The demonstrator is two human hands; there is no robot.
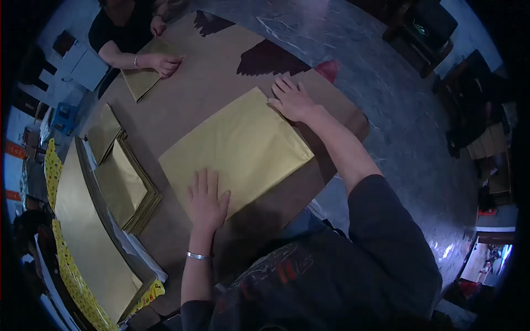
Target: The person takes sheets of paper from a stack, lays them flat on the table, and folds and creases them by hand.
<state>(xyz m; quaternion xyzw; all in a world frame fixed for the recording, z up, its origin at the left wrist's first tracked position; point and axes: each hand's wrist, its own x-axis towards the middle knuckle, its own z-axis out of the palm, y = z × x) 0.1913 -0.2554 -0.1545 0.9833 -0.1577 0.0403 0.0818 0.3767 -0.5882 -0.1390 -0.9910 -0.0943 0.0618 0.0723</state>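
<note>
A folded gold paper sheet (pixel 237 143) lies flat on the brown table in front of me, with a folded edge towards its right corner. My left hand (pixel 207 201) rests on its near left part, palm down with the fingers stretched out. At the far right side of the paper, my right hand (pixel 290 99) lies with spread fingers, touching or just beside the edge; I cannot tell which. Neither hand grips anything. To the left is a stack of folded gold papers (pixel 124 185), with a smaller folded gold piece (pixel 105 132) beyond it.
Large gold sheets (pixel 91 226) lie at the left over yellow patterned wrapping (pixel 77 281). Across the table (pixel 204 66), another person's hand (pixel 164 64) works on a gold paper (pixel 144 83). Dark jagged-edged pieces (pixel 270 58) lie at the far edge. A blue stool (pixel 65 117) stands beyond.
</note>
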